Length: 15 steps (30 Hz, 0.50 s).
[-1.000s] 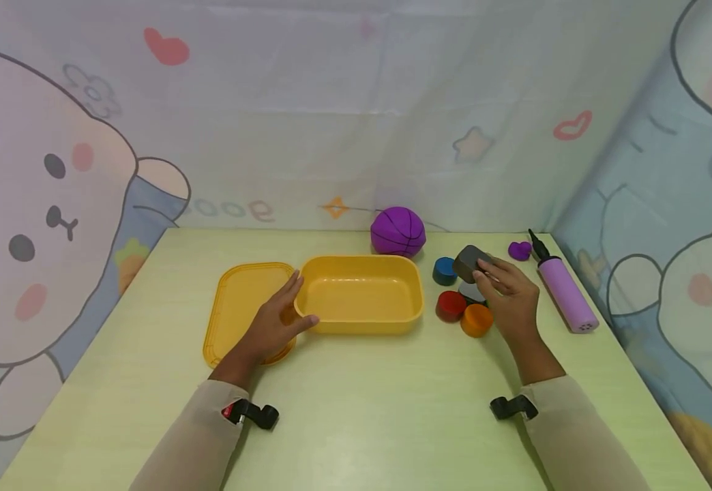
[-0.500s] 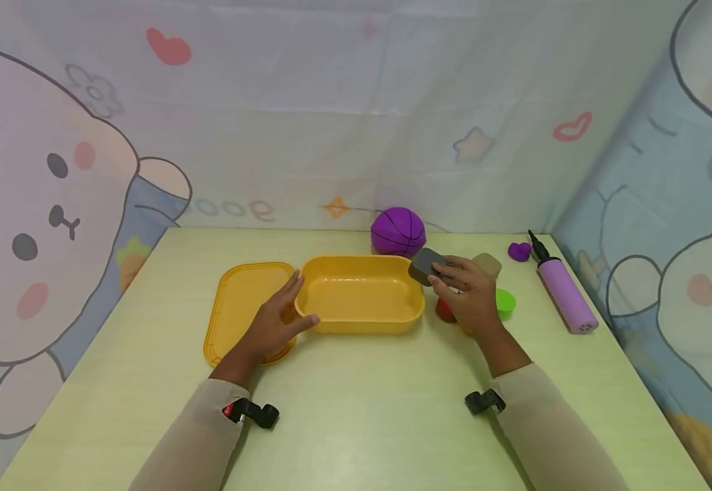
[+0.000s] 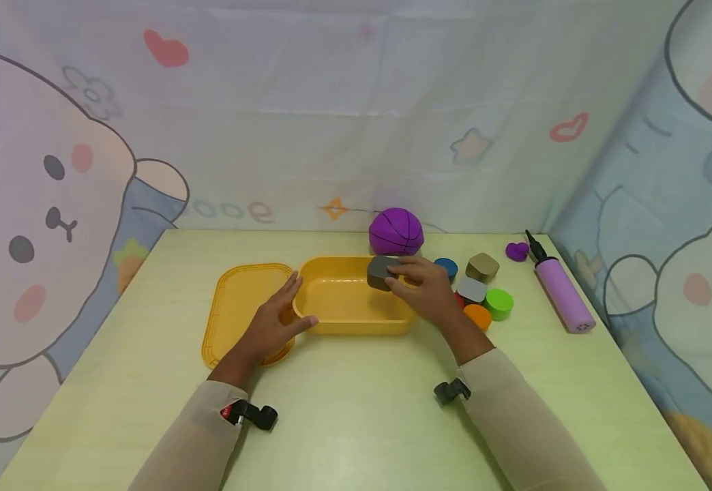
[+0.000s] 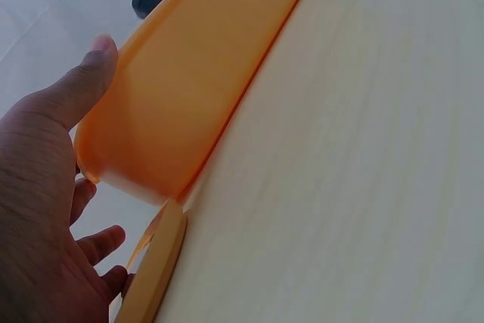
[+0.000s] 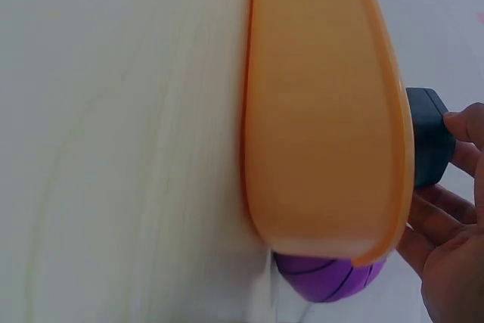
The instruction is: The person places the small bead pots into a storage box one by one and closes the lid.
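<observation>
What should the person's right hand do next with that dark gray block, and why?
Probably lower the dark gray block into the yellow container and let go: the right hand pinches it over the open top, the floor visible beside it looks bare, and the left hand is at the container's left end, perhaps steadying it.

Red block mostly hidden behind right grip; dark block partly covered by fingers.

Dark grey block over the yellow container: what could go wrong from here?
Slip: the right hand grips the dark grey block toward one end, so it might twist or drop.

Bump: the purple ball sits close behind the yellow container; nudging the container back might shift it.
</observation>
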Each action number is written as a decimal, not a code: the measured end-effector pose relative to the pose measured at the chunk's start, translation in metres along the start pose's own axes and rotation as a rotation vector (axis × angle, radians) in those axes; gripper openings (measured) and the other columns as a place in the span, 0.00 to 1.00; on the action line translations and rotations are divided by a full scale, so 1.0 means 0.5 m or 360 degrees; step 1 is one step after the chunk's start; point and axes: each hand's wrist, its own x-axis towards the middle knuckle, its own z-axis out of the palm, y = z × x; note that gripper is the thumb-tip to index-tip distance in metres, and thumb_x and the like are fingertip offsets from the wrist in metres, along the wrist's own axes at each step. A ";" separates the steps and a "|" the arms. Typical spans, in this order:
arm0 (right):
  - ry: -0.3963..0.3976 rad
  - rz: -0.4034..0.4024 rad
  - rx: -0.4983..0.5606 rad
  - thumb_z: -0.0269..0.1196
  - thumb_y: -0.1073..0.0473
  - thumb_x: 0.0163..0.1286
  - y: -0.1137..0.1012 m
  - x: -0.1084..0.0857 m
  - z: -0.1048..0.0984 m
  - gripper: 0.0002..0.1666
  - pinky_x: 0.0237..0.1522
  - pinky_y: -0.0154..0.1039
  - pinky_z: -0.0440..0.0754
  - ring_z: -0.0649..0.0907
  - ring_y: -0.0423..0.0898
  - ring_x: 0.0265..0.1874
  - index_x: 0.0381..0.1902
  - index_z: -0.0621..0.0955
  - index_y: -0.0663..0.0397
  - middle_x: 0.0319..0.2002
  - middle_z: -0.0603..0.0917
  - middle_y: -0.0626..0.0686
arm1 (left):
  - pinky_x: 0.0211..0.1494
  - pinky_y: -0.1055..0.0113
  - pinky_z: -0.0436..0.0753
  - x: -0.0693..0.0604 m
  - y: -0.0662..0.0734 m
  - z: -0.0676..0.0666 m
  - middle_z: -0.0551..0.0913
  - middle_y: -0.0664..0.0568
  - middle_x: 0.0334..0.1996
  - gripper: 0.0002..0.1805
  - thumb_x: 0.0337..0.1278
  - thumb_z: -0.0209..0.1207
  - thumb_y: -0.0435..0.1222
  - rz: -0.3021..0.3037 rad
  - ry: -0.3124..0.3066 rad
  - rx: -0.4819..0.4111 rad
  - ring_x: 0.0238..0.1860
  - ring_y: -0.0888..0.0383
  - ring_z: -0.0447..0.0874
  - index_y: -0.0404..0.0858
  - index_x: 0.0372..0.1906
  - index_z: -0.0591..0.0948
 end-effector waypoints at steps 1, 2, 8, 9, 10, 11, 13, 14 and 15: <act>-0.0021 -0.0005 -0.0030 0.76 0.61 0.71 -0.004 0.005 0.007 0.18 0.60 0.58 0.90 0.89 0.66 0.61 0.57 0.92 0.60 0.62 0.89 0.65 | 0.90 0.31 0.49 0.000 0.000 0.000 0.46 0.54 0.92 0.54 0.71 0.70 0.57 -0.0001 0.0003 -0.0003 0.92 0.42 0.43 0.48 0.91 0.53; -0.0036 -0.0013 -0.0065 0.76 0.61 0.71 -0.007 0.010 0.015 0.18 0.62 0.58 0.90 0.89 0.65 0.63 0.57 0.92 0.59 0.62 0.89 0.64 | 0.90 0.31 0.49 0.001 -0.001 -0.001 0.46 0.54 0.92 0.54 0.71 0.70 0.57 -0.0002 0.0004 -0.0001 0.92 0.42 0.43 0.48 0.91 0.53; -0.0108 -0.0132 -0.0276 0.77 0.57 0.70 -0.016 0.038 0.065 0.18 0.71 0.62 0.83 0.88 0.62 0.63 0.56 0.93 0.56 0.59 0.92 0.61 | 0.90 0.31 0.49 0.000 -0.004 -0.003 0.46 0.58 0.92 0.54 0.71 0.70 0.58 -0.0009 0.0002 0.0013 0.92 0.42 0.43 0.49 0.91 0.54; -0.0123 -0.0154 -0.0309 0.77 0.57 0.70 -0.017 0.042 0.074 0.17 0.69 0.60 0.84 0.89 0.61 0.60 0.55 0.93 0.56 0.57 0.93 0.60 | 0.90 0.31 0.50 0.000 -0.005 -0.003 0.46 0.59 0.92 0.54 0.70 0.70 0.58 -0.0011 0.0003 0.0008 0.92 0.42 0.44 0.49 0.91 0.54; -0.0145 -0.0172 -0.0332 0.77 0.57 0.70 -0.017 0.046 0.081 0.17 0.65 0.58 0.86 0.90 0.59 0.56 0.54 0.94 0.56 0.54 0.94 0.59 | 0.90 0.32 0.50 0.000 -0.006 -0.002 0.46 0.60 0.91 0.54 0.70 0.70 0.59 -0.0014 0.0003 0.0008 0.92 0.43 0.44 0.49 0.91 0.54; -0.0169 -0.0178 -0.0342 0.77 0.56 0.71 -0.019 0.050 0.087 0.17 0.61 0.56 0.88 0.91 0.58 0.52 0.54 0.94 0.56 0.51 0.94 0.58 | 0.90 0.32 0.50 0.001 -0.006 -0.002 0.46 0.62 0.91 0.55 0.70 0.70 0.59 -0.0019 0.0004 0.0003 0.92 0.43 0.44 0.49 0.91 0.54; -0.0225 -0.0163 -0.0353 0.76 0.56 0.72 -0.020 0.058 0.100 0.16 0.51 0.48 0.89 0.90 0.54 0.43 0.54 0.94 0.56 0.47 0.95 0.56 | 0.90 0.33 0.50 0.001 -0.006 -0.002 0.46 0.63 0.91 0.55 0.70 0.70 0.59 -0.0021 0.0003 -0.0014 0.92 0.45 0.44 0.49 0.91 0.55; -0.0254 -0.0140 -0.0352 0.76 0.56 0.72 -0.021 0.062 0.106 0.16 0.46 0.45 0.88 0.89 0.52 0.40 0.54 0.94 0.56 0.46 0.95 0.55 | 0.90 0.33 0.50 0.001 -0.005 -0.002 0.46 0.63 0.91 0.54 0.70 0.69 0.59 -0.0017 0.0002 -0.0016 0.92 0.45 0.44 0.49 0.91 0.55; -0.0283 -0.0111 -0.0345 0.76 0.56 0.73 -0.021 0.065 0.112 0.16 0.41 0.41 0.87 0.88 0.50 0.37 0.54 0.94 0.56 0.45 0.94 0.55 | 0.90 0.33 0.50 0.002 -0.005 -0.001 0.46 0.62 0.91 0.54 0.71 0.69 0.59 -0.0012 0.0002 -0.0018 0.92 0.45 0.44 0.49 0.90 0.55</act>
